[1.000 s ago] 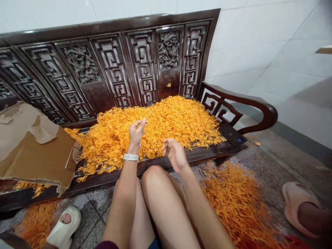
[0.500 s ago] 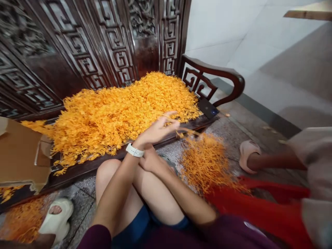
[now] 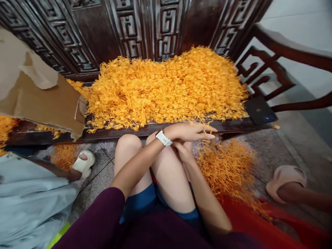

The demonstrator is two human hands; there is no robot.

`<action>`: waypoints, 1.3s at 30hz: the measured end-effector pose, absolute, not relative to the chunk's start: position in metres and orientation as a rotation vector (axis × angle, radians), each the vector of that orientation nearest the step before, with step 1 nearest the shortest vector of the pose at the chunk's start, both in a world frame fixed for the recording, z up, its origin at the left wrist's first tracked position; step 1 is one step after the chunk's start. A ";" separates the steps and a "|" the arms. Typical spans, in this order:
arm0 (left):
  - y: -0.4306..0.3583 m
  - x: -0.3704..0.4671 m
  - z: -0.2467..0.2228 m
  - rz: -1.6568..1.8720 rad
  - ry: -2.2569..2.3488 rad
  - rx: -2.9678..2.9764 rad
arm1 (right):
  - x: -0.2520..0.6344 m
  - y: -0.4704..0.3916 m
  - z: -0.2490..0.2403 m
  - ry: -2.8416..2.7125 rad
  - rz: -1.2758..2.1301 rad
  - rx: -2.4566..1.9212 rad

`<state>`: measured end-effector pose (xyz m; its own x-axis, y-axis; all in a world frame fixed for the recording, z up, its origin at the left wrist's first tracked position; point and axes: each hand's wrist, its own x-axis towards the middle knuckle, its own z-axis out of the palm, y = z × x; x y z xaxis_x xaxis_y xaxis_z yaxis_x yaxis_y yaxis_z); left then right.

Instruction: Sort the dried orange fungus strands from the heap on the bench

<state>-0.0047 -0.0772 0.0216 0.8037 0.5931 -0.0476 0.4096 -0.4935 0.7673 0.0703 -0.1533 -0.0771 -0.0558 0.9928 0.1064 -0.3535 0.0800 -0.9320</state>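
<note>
My left hand [image 3: 190, 131], wearing a white-strapped watch [image 3: 164, 137], reaches rightward across my knees at the bench's front edge. A thin orange sprig [image 3: 208, 126] lies among its long, straightened fingers and appears pinched there. Below it, my right hand [image 3: 185, 152] has its fingers curled in; the left hand hides their tips, and what they hold, if anything, cannot be made out. Behind both hands a big heap of yellow-orange stringy sprigs [image 3: 166, 90] covers the bench seat. On the floor to the right lies a pile of thinner orange strands [image 3: 228, 166].
A carved dark wooden bench [image 3: 233, 125] runs across the view. At left stands a torn cardboard box [image 3: 49, 100]; a dark phone [image 3: 260, 110] rests at the bench's right end. People's feet in a white slipper [image 3: 84, 166] and a pink slipper [image 3: 286, 183] flank me. Red material [image 3: 241, 218] lies lower right.
The view has swung left, bringing in more of the box and a person's grey-blue clothing. My left hand has lowered toward the right hand, its fingers straighter.
</note>
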 end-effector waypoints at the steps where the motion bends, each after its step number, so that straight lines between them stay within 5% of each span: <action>1: -0.076 -0.012 0.023 0.282 0.788 2.149 | 0.079 -0.154 -0.078 -0.931 1.396 -0.800; 6: -0.076 -0.031 0.012 0.123 0.680 2.119 | 0.147 -0.144 -0.070 -0.563 1.474 -0.854; 13: -0.072 -0.056 0.017 0.088 0.507 1.993 | 0.266 -0.130 -0.100 -0.762 0.844 -1.646; 17: -0.054 -0.122 0.036 0.507 0.917 1.935 | 0.312 -0.165 -0.118 -0.781 0.553 -2.015; 21: -0.041 -0.199 0.029 1.166 1.862 1.598 | 0.317 -0.182 -0.126 -0.839 0.303 -2.084; 24: -0.039 -0.232 0.010 1.089 2.345 1.282 | 0.293 -0.163 -0.131 -0.919 0.280 -1.971; 30: -0.032 -0.230 -0.013 0.835 2.464 1.194 | 0.175 -0.119 -0.094 -1.363 0.519 -1.463; 39: -0.019 -0.230 -0.015 1.892 1.766 1.255 | -0.031 -0.069 -0.014 -2.338 0.410 -0.852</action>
